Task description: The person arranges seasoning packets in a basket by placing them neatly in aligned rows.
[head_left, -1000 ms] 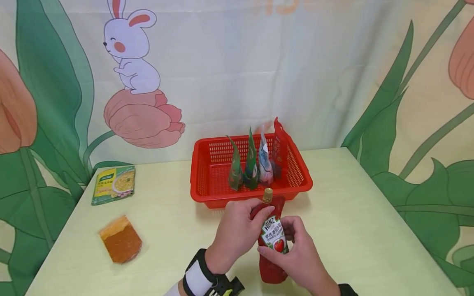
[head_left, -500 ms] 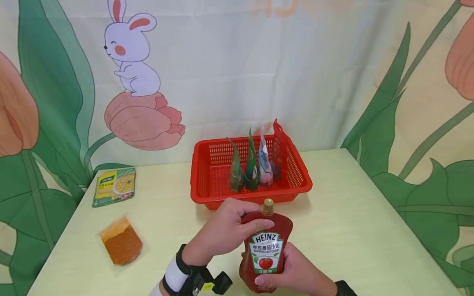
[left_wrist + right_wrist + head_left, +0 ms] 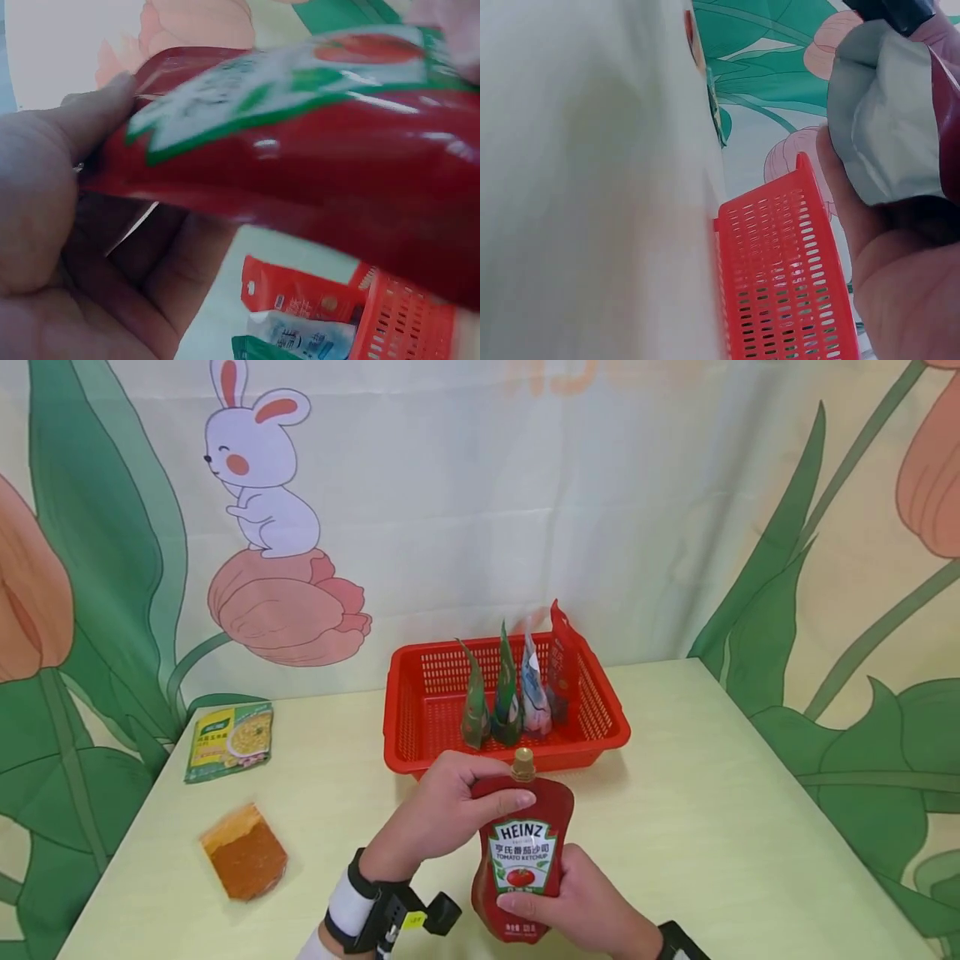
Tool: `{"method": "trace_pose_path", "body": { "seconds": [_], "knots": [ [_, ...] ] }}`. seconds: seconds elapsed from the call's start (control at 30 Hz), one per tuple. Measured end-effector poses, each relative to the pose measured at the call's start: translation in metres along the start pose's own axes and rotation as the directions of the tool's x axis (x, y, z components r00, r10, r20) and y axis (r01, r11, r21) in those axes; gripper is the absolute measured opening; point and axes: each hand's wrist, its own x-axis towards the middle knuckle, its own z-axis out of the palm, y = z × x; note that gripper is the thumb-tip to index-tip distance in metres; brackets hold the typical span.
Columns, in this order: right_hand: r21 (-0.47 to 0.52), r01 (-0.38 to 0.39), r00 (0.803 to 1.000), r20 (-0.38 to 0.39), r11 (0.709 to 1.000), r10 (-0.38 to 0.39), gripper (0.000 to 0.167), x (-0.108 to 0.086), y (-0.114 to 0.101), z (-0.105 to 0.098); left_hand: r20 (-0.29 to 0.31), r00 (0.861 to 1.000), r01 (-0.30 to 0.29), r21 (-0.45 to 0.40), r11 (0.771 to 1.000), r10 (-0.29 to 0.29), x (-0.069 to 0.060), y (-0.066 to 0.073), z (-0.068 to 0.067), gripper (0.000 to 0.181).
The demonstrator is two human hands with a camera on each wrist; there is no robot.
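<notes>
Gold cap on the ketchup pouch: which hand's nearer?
Left. The left hand grips the top of the ketchup pouch, right by the gold cap; the right hand holds the pouch's lower part, farther from it.

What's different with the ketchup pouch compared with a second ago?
The ketchup pouch has turned so its label faces the head camera more squarely, and it has shifted slightly left. The right hand now sits lower. Both hands, including the left hand, were already on it. The red basket, green-and-yellow packet and orange-brown packet stayed put.
</notes>
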Motion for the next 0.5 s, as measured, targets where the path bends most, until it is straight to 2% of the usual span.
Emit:
{"method": "trace_pose_path", "body": {
  "seconds": [0.07,0.1,0.13,0.2,0.27,0.3,0.33,0.37,0.4,0.43,0.5],
  "knots": [
    [-0.029,0.04,0.998,-0.046,0.999,-0.042,0.06,0.007,-0.004,0.003,-0.105,0.994,0.016,-0.017,1.0,-0.018,0.003,-0.001,0.002,0.021],
    [-0.04,0.063,0.995,-0.079,0.997,-0.066,0.06,0.011,-0.006,0.005,-0.174,0.984,0.025,-0.016,1.0,-0.028,0.004,0.0,0.004,0.024],
    [-0.049,0.082,0.99,-0.115,0.995,-0.087,0.058,0.016,-0.009,0.007,-0.25,0.968,0.034,-0.017,0.999,-0.037,0.006,0.001,0.007,0.028],
    [-0.06,0.121,0.971,-0.2,0.991,-0.131,0.053,0.023,-0.014,0.012,-0.401,0.915,0.061,0.021,0.998,-0.047,0.008,0.005,0.014,0.037],
    [-0.106,0.165,0.935,-0.298,0.981,-0.189,0.047,0.03,-0.017,0.017,-0.523,0.852,0.093,0.103,0.99,-0.026,0.009,0.011,0.023,0.051],
    [-0.141,0.181,0.913,-0.343,0.973,-0.219,0.042,0.033,-0.019,0.019,-0.562,0.827,0.113,0.165,0.98,0.0,0.008,0.013,0.027,0.057],
    [-0.165,0.19,0.895,-0.375,0.968,-0.24,0.036,0.035,-0.019,0.02,-0.588,0.808,0.138,0.232,0.963,0.026,0.008,0.017,0.032,0.063],
    [-0.227,0.199,0.871,-0.406,0.953,-0.279,0.028,0.036,-0.02,0.021,-0.604,0.796,0.172,0.305,0.937,0.05,0.008,0.02,0.037,0.071],
    [-0.313,0.208,0.843,-0.424,0.927,-0.332,0.017,0.038,-0.019,0.022,-0.612,0.787,0.206,0.378,0.902,0.077,0.007,0.022,0.042,0.078],
    [-0.409,0.201,0.815,-0.435,0.89,-0.384,0.008,0.039,-0.019,0.023,-0.616,0.781,0.237,0.444,0.864,0.102,0.007,0.025,0.048,0.086],
    [-0.492,0.186,0.791,-0.439,0.85,-0.427,0.005,0.039,-0.018,0.023,-0.61,0.779,0.285,0.549,0.785,0.144,0.007,0.028,0.058,0.098]
  ]
}}
